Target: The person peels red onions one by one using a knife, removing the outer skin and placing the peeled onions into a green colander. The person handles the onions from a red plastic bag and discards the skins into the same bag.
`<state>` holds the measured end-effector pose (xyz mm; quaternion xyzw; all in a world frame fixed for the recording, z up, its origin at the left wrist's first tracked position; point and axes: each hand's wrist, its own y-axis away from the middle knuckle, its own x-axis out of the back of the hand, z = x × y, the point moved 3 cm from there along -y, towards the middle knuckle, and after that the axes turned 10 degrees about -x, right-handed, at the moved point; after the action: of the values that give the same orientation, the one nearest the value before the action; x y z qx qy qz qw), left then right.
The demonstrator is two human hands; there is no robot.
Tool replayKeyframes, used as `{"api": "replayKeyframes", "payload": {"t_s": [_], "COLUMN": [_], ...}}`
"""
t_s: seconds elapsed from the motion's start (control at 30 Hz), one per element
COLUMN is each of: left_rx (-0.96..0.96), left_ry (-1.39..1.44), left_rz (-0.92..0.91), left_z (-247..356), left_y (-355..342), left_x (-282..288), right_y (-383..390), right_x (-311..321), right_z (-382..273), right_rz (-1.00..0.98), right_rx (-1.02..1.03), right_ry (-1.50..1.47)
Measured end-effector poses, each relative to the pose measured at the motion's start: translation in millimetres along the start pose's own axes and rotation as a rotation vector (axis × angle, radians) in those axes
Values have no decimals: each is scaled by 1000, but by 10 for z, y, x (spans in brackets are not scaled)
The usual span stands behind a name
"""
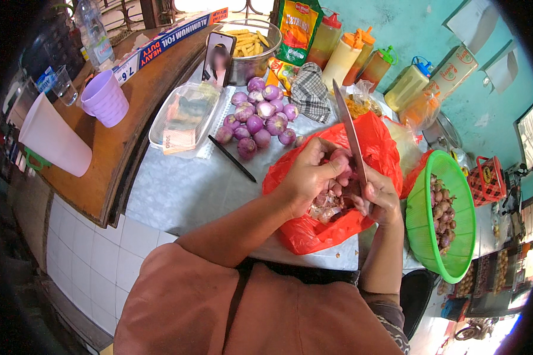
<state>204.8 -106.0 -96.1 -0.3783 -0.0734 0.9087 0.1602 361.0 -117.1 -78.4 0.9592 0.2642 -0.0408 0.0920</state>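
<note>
Over a red plastic bag (pixel 302 234), my left hand (pixel 307 171) is closed around a pinkish-purple shallot (pixel 340 163). My right hand (pixel 380 200) grips a long knife (pixel 349 125), its blade pointing up and away and passing close beside the shallot. Papery skins (pixel 326 212) lie in the bag below my hands. Beyond my left hand is a pile of peeled purple shallots (pixel 254 123) on the table. To the right, a green plastic basket (pixel 413 207) leans with unpeeled shallots (pixel 443 212) in it.
A black pen (pixel 232 158) and a clear container (pixel 155 131) with banknotes lie left of the pile. Behind stand a phone (pixel 218 59), a bowl of fries (pixel 273 49), a checked cloth (pixel 311 93) and several sauce bottles (pixel 341 59). Purple cup (pixel 106 99) and pitcher (pixel 56 139) stand left.
</note>
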Motion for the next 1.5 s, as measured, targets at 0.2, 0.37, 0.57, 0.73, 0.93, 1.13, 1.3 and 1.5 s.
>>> {"api": "replayKeyframes", "payload": {"t_s": [0.2,0.37,0.57,0.73,0.93,1.13,1.3,1.5], "left_rx": [-375,-120,134,124,187,211,281,212], "left_ry": [-516,-156,172,93,8,85,216,266], "left_rz": [-158,-67,45,89,-49,-65,62,71], "left_z": [-180,-113,-129,-169,-113,-81,-145,-151], "left_y": [39,3,-62,-78,-50,-2,-43,-34], "left_x": [0,-105,59,94,35,-6,54,76], "right_y": [11,-17,-41,-35,-16,-9,-10,104], "right_x": [38,87,78,55,125,339,273,74], "right_z": [43,45,28,88,2,20,70,-49], "right_rz": [143,157,201,164,334,420,215,34], "right_rx": [29,36,11,-3,45,-93,16,-52], "right_ry": [-65,-85,-108,-44,-104,40,-18,218]}}
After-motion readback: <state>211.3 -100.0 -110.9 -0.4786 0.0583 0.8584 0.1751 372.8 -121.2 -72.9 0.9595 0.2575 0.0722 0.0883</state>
